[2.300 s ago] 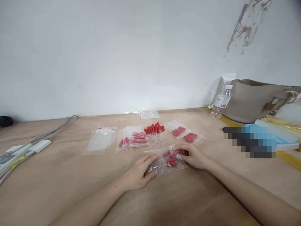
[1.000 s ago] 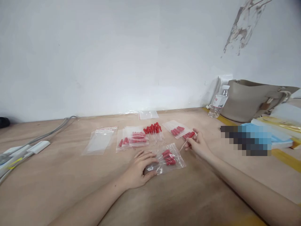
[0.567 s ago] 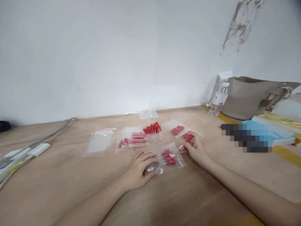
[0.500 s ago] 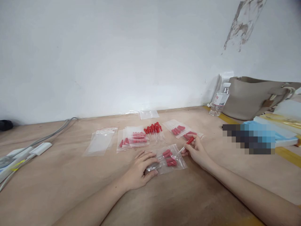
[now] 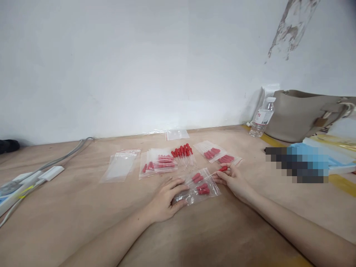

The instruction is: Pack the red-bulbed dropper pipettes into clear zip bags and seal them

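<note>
So: brown tabletop (image 5: 222,230); white wall (image 5: 125,66); left hand (image 5: 164,199) spread on bag (image 5: 194,188); right hand (image 5: 237,181) tight round dropper (image 5: 223,168)

Cool, even light washes the wall (image 5: 111,66); soft shadow darkens the tabletop (image 5: 200,233) toward its near edge. Glints fleck the plastic bag (image 5: 192,198). A pixelated patch (image 5: 297,165) obscures the right side.

Holding bare left forearm (image 5: 119,239) slanted in from lower left, bare right forearm (image 5: 289,223) from lower right. Resting left hand (image 5: 168,200) palm down, thumb parted from loosely bent fingers. Pinching with right hand (image 5: 232,181), thumb opposing fingers.
</note>
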Motion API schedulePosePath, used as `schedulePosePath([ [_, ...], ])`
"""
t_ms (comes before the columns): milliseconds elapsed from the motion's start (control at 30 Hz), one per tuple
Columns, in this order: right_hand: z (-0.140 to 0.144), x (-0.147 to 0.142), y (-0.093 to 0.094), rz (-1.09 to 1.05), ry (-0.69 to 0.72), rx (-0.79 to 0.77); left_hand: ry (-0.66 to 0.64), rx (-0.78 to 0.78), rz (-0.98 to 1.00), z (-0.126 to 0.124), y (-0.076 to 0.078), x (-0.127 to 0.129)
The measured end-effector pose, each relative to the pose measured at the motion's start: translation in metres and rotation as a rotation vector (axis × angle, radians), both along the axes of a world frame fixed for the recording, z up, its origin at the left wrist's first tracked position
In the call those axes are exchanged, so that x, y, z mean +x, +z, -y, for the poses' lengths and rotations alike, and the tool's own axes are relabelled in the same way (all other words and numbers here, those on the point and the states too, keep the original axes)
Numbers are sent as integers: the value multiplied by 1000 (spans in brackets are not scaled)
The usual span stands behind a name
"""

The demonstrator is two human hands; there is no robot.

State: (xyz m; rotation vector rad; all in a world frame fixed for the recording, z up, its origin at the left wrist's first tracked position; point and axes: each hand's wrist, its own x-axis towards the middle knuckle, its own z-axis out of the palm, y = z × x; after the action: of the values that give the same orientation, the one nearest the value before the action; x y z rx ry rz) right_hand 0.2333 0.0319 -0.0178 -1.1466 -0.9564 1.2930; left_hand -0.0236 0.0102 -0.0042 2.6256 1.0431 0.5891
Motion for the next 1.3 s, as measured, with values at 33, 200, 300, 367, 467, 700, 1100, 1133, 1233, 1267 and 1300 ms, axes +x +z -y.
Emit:
schedulePosePath([
  [33,0,-1,0,-10,-2,-6,0,-4,-3,0,0,0],
  [200,3,-4,1,9,111,-12,-11,3,-1,-1,0,0],
  [300,3,-3,0,60,120,9,-17,14,7,-1,0,0],
  [367,0,-2,-2,159,146,54,-19,17,7,-2,0,0],
  [467,-4,1,-3,427,233,146,-20,12,11,-2,0,0],
  [700,-3,-4,7,375,500,172,-26,14,29,-1,0,1],
  [1100,-8,-9,7,525,216,-8,-14,-5,20,-1,-1,2],
  [1133,-10,-9,6,537,257,10,-21,-9,27,0,0,3],
  [1233,-12,-10,4,495,369,80,-32,2,48,1,0,4],
  [1267,-12,-9,3,453,409,78,-27,11,51,2,-1,4],
  [1300,-11,-9,3,397,455,61,-17,22,55,2,-1,4],
])
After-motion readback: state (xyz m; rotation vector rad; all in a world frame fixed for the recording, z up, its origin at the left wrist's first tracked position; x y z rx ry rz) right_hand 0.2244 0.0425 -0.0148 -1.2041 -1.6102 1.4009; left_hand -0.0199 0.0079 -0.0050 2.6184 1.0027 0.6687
